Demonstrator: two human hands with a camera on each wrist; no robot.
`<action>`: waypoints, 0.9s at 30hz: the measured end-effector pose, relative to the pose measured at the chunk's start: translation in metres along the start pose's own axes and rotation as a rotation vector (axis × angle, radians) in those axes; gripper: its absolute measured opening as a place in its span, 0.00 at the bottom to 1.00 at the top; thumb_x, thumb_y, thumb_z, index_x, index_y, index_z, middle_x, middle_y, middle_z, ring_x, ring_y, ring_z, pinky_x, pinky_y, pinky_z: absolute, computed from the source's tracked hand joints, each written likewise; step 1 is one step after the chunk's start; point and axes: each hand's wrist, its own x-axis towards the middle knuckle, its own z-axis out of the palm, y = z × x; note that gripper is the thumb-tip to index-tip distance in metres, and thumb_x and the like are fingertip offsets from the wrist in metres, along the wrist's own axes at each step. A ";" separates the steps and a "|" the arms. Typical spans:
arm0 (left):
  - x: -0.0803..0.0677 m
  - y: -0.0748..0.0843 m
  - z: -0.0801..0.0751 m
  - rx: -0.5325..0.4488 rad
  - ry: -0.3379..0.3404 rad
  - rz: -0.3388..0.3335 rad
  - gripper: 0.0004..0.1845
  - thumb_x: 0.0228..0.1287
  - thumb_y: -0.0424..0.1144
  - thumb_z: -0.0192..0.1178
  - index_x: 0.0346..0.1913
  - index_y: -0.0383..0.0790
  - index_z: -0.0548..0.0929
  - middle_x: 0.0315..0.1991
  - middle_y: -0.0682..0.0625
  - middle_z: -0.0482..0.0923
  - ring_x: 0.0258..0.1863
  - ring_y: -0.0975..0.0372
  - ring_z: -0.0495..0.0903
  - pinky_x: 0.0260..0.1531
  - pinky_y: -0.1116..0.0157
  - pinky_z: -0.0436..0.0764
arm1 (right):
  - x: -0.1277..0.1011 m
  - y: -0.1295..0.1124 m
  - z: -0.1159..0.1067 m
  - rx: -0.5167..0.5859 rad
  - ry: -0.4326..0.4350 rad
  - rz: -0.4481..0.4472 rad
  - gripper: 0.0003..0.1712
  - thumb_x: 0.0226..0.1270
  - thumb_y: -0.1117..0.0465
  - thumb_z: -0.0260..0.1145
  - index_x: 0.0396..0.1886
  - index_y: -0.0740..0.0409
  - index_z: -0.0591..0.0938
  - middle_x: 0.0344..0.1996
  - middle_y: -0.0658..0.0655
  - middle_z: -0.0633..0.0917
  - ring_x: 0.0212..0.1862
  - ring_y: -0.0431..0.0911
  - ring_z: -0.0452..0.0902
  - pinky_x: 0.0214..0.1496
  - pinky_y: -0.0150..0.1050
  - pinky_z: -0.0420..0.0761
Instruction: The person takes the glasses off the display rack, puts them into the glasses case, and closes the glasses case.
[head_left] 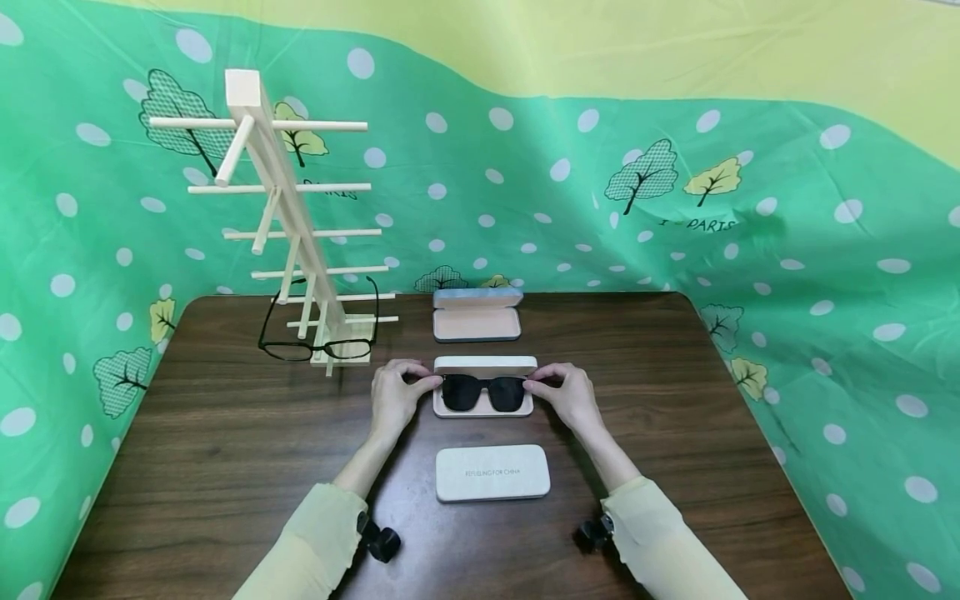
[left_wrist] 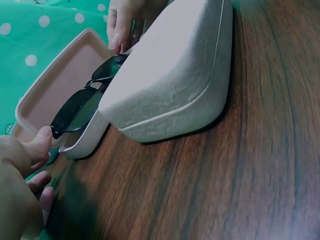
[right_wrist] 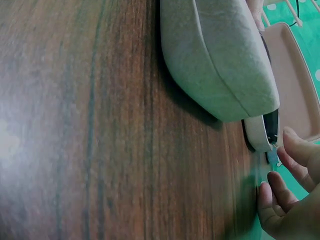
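I have the dark sunglasses [head_left: 483, 392] pinched at both ends: my left hand [head_left: 393, 396] curls thumb and fingers round the left hinge, my right hand [head_left: 572, 393] does the same at the right one. The glasses sit inside the open case [head_left: 484, 365], lenses facing up, lid standing behind them. I judge this to be the seating step, the frame going down into the tray rather than coming out (though a single glance cannot settle which).

A closed case [head_left: 492, 472] lies on the table [head_left: 225, 450] just nearer to me, and another open case [head_left: 477, 317] farther back. The wooden rack [head_left: 288, 225] to my left carries one pair of clear glasses [head_left: 318, 342] on its lowest rung.

Next, I think, the frame must lie flat with the arms folded under, then both pinches loosen so the lid can swing down.
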 end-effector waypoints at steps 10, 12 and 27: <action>0.001 -0.003 -0.010 -0.005 -0.082 0.002 0.19 0.54 0.42 0.79 0.48 0.40 0.90 0.52 0.41 0.87 0.61 0.46 0.80 0.66 0.49 0.74 | -0.002 0.000 -0.007 0.067 -0.047 -0.015 0.17 0.59 0.53 0.80 0.45 0.57 0.89 0.50 0.60 0.89 0.59 0.54 0.81 0.67 0.49 0.75; 0.001 -0.004 -0.012 -0.021 -0.082 0.008 0.16 0.58 0.41 0.76 0.49 0.40 0.90 0.52 0.41 0.87 0.61 0.46 0.81 0.66 0.49 0.74 | -0.001 -0.001 -0.008 0.089 -0.072 -0.010 0.19 0.60 0.54 0.80 0.48 0.57 0.88 0.49 0.60 0.90 0.58 0.54 0.83 0.64 0.45 0.77; 0.012 0.010 -0.029 0.026 -0.269 -0.068 0.36 0.73 0.68 0.51 0.62 0.40 0.85 0.65 0.41 0.78 0.69 0.49 0.73 0.72 0.46 0.68 | 0.008 -0.007 -0.022 0.220 -0.261 0.066 0.40 0.76 0.38 0.60 0.74 0.62 0.71 0.71 0.67 0.75 0.70 0.59 0.75 0.65 0.48 0.83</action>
